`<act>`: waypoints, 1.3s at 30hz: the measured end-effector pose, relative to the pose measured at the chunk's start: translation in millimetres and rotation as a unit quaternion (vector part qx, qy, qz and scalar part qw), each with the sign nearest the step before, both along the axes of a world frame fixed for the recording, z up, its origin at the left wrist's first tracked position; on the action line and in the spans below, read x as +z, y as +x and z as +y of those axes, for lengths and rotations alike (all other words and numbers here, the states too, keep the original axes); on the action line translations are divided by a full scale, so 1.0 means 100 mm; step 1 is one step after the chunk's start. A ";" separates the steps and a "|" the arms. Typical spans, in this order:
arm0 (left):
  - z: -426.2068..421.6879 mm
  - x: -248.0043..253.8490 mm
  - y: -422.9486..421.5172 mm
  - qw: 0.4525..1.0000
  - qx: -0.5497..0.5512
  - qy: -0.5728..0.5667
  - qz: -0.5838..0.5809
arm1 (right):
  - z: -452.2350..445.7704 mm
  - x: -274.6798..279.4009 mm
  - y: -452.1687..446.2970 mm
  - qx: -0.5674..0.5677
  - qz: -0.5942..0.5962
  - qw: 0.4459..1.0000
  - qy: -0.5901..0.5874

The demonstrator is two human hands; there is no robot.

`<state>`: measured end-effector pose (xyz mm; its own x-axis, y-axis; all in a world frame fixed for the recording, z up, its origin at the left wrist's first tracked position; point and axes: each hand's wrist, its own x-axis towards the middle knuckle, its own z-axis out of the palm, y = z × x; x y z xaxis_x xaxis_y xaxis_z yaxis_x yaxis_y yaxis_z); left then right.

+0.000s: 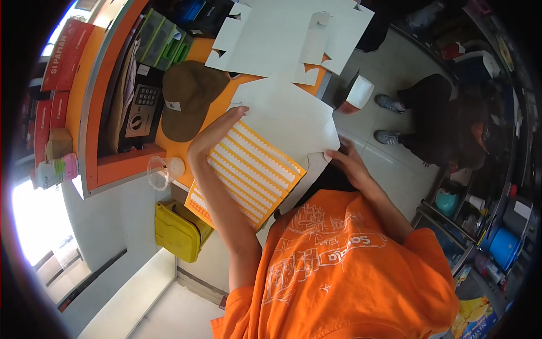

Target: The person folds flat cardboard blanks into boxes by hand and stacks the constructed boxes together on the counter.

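Observation:
A white cardboard box blank with a notched end lies tilted across the orange counter and reaches toward my body. My left hand is closed at its left edge, by a small flap; the fingertips are partly hidden. At the opposite corner, my right hand pinches a folded tab with thumb and fingers. A panel with yellow and white scalloped stripes sits under my left forearm, against the white cardboard. Farther off, more white cut cardboard with slots and tabs covers the counter.
A brown cap, a keypad safe and green drawers stand at the left. A clear plastic cup is at the counter's edge, above a yellow bin. Another person stands at the right, near a white-and-red box.

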<state>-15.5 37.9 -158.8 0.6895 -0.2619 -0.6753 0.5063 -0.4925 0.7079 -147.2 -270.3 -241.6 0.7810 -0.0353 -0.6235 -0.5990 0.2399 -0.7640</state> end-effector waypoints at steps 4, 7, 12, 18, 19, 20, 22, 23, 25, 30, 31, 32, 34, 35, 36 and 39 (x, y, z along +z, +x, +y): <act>-0.27 0.46 -0.13 0.997 -0.049 0.038 -0.051 | 0.07 -0.22 -0.24 0.156 0.110 0.959 0.208; -0.48 0.56 -0.22 0.988 -0.090 0.057 -0.112 | 0.06 -0.09 -0.25 0.143 0.114 0.957 0.226; -1.09 0.91 -0.40 0.947 -0.159 0.095 -0.261 | -0.22 -0.50 -0.53 -0.012 0.098 0.966 0.238; -2.13 1.14 -0.59 0.841 -0.114 0.065 -0.525 | -1.40 -0.23 -0.58 -0.127 0.012 0.984 0.126; -2.27 1.12 -0.61 0.809 -0.088 0.028 -0.580 | -1.67 -0.17 -0.64 -0.146 -0.034 0.983 0.103; -2.35 1.08 -0.63 0.774 -0.062 -0.010 -0.631 | -1.90 -0.07 -0.70 -0.164 -0.084 0.980 0.078; -2.40 1.04 -0.68 0.760 -0.071 -0.031 -0.645 | -2.36 0.03 -0.88 -0.196 -0.156 0.968 0.023; -2.41 1.01 -0.68 0.754 -0.075 -0.042 -0.652 | -2.51 0.09 -0.99 -0.208 -0.177 0.962 -0.002; -2.32 0.80 -0.67 0.772 -0.072 -0.021 -0.631 | -2.70 0.16 -1.17 -0.234 -0.200 0.950 -0.047; -1.91 -0.10 -0.76 0.841 -0.037 0.102 -0.531 | -2.84 -0.02 -1.00 -0.334 -0.077 0.917 -0.202; -1.82 -0.28 -0.81 0.843 -0.027 0.142 -0.517 | -2.87 -0.10 -0.92 -0.344 -0.061 0.913 -0.208; -1.73 -0.44 -0.86 0.844 -0.018 0.182 -0.503 | -2.92 -0.25 -0.86 -0.356 -0.046 0.908 -0.215; -1.54 -0.70 -0.97 0.850 0.021 0.216 -0.479 | -3.03 -0.53 -0.73 -0.333 -0.029 0.914 -0.228; -1.45 -0.78 -1.02 0.852 0.041 0.233 -0.467 | -3.10 -0.69 -0.67 -0.331 -0.017 0.917 -0.223; -1.35 -0.83 -1.06 0.851 0.041 0.232 -0.470 | -3.16 -0.84 -0.60 -0.325 -0.007 0.920 -0.218; -1.14 -0.90 -1.13 0.845 0.051 0.219 -0.485 | -3.25 -1.22 -0.41 -0.293 -0.019 0.924 -0.245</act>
<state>-128.0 -75.7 -249.1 0.9782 -0.0395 0.2040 -0.1525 -0.8033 0.5757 -188.5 -595.4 -363.4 0.5588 -0.7304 -0.3927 -0.4467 0.1339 -0.8846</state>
